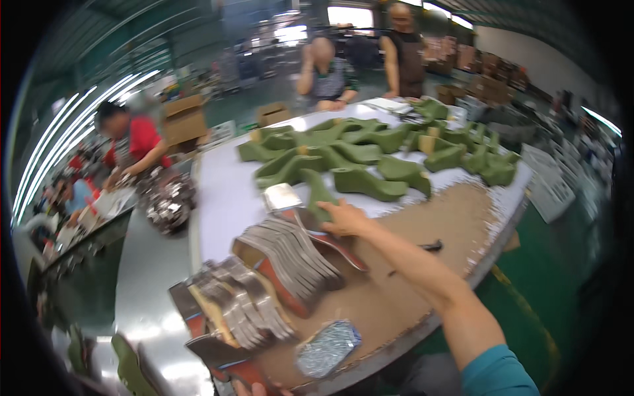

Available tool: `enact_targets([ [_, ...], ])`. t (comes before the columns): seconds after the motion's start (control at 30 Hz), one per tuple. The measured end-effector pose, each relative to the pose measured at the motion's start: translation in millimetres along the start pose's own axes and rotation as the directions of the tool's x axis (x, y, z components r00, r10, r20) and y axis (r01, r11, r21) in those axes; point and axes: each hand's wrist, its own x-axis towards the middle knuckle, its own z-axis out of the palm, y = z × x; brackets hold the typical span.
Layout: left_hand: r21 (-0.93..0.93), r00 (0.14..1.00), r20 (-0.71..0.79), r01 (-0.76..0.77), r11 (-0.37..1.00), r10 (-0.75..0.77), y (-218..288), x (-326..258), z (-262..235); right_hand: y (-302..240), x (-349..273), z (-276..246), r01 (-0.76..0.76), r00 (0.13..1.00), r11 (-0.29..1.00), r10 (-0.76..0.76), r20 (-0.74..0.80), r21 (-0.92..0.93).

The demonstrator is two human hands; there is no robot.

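Note:
My right hand [345, 218] reaches across the table, its fingers closed on the near part of a green shoe last [316, 190]. Only fingertips of my left hand [256, 389] show at the lower edge, closed on a curved insole [223, 353] with a grey top and reddish underside. Two rows of similar curved insoles stand on edge between my hands: a near row [247, 303] and a farther row [290, 251]. One more insole [284, 198] tilts beside my right hand. Many green lasts [370, 183] lie in a heap beyond it.
A clear bag of small metal pieces [328, 348] lies at the near edge of the table [396, 300]. A dark tool [432, 246] rests beyond my forearm. Shiny pieces [166, 201] are piled at left, near a person in red [142, 142]. Two people are across the table.

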Motion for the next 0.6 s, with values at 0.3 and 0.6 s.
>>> enact_targets([
  [0.3,0.411,0.976,-0.171,-0.053,0.910,0.134,-27.4,4.5,-29.8,-0.8,-41.6,-0.4,-0.112,0.975,0.981,0.138,-0.171,0.155],
  [0.6,-0.041,0.994,-0.107,-0.020,0.999,0.016,-12.4,8.7,-8.9,-1.4,-217.0,-31.6,0.125,0.990,0.030,-0.066,-0.123,0.992],
])
